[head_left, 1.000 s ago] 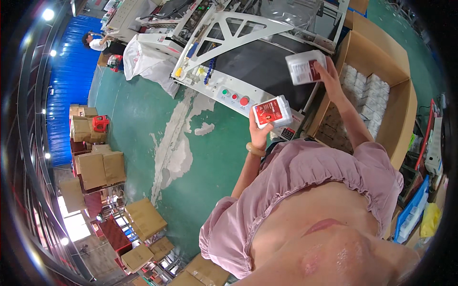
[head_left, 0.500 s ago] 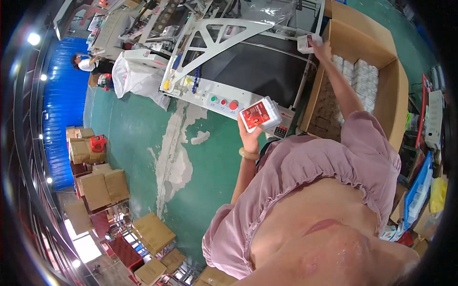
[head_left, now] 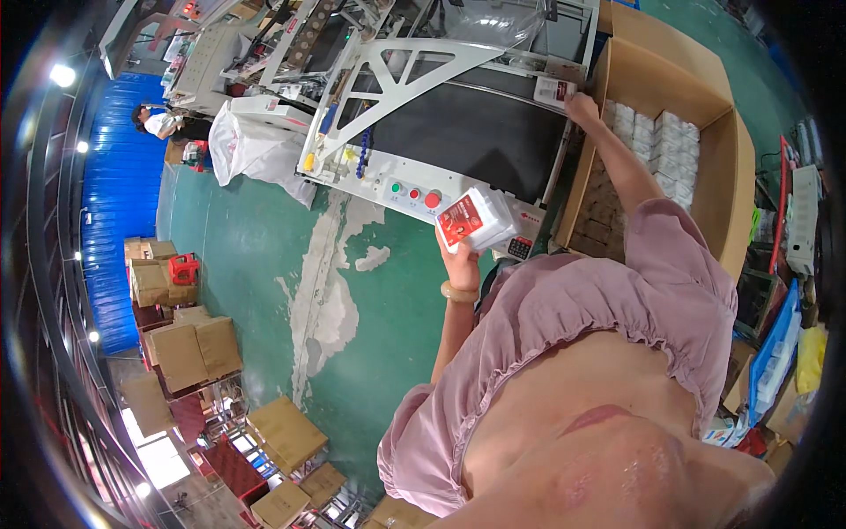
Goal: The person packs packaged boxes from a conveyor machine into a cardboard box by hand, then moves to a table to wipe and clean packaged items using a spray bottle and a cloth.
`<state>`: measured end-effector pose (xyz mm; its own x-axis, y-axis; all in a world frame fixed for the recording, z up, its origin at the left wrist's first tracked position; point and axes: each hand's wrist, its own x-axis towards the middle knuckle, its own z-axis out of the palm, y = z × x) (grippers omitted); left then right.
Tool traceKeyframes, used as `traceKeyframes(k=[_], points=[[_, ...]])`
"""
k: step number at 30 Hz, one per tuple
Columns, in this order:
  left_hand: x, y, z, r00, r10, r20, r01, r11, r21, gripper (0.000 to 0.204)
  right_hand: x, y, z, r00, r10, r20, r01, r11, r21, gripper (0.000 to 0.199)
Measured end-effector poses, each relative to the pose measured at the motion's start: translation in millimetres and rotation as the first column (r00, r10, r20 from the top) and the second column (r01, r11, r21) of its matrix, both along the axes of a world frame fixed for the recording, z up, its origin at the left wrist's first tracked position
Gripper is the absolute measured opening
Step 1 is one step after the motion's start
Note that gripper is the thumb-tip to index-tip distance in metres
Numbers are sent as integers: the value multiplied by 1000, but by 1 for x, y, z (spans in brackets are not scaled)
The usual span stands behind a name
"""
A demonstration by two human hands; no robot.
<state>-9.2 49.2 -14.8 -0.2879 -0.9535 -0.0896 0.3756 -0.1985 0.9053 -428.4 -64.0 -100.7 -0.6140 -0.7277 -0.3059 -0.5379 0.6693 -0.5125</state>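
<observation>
In my left hand (head_left: 461, 262), closed round its lower edge, is a stack of flat packs (head_left: 480, 219) with a red and white printed front and clear plastic edges. It is held in front of the machine's white control panel (head_left: 401, 187), with round buttons on it. My right arm reaches over the cardboard box. The fingers of my right hand (head_left: 582, 109) are closed on a small white pack with a dark printed label (head_left: 550, 91), at the far right corner of the machine's black conveyor belt (head_left: 476, 132). My right fingertips are partly hidden.
The open cardboard box (head_left: 738, 189) at the right contains rows of clear-wrapped packs (head_left: 677, 150). A white slotted arm (head_left: 397, 75) spans the belt. A white sack (head_left: 256, 150) lies left of the machine. Stacked cartons (head_left: 189, 348) stand at the left, and a person (head_left: 161, 122) is beyond.
My right hand has moved slightly left and nearer, bringing its pack over the belt's corner. The stack in my left hand has tilted and shifted a little left.
</observation>
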Motion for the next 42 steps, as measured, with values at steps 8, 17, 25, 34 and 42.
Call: traceKeyframes(k=[8, 17, 25, 34, 42], points=[[-4, -20, 29, 902, 6, -432, 140, 942, 306, 85, 147, 76, 121, 653, 748, -118, -555, 367, -747, 65], [-17, -38, 34, 887, -77, -456, 253, 906, 339, 98, 190, 97, 162, 378, 756, -534, -881, 116, -459, 73], [-4, -32, 22, 826, 73, -559, 260, 831, 492, 92, 178, 102, 152, 491, 682, -542, -787, 81, -612, 57], [6, -27, 11, 839, 195, -508, 174, 788, 590, 96, 123, 84, 135, 874, 437, -212, -437, 518, -735, 60], [4, -23, 10, 867, 189, -462, 158, 773, 614, 95, 10, 24, 71, 899, -389, 201, 434, 727, -532, 72]])
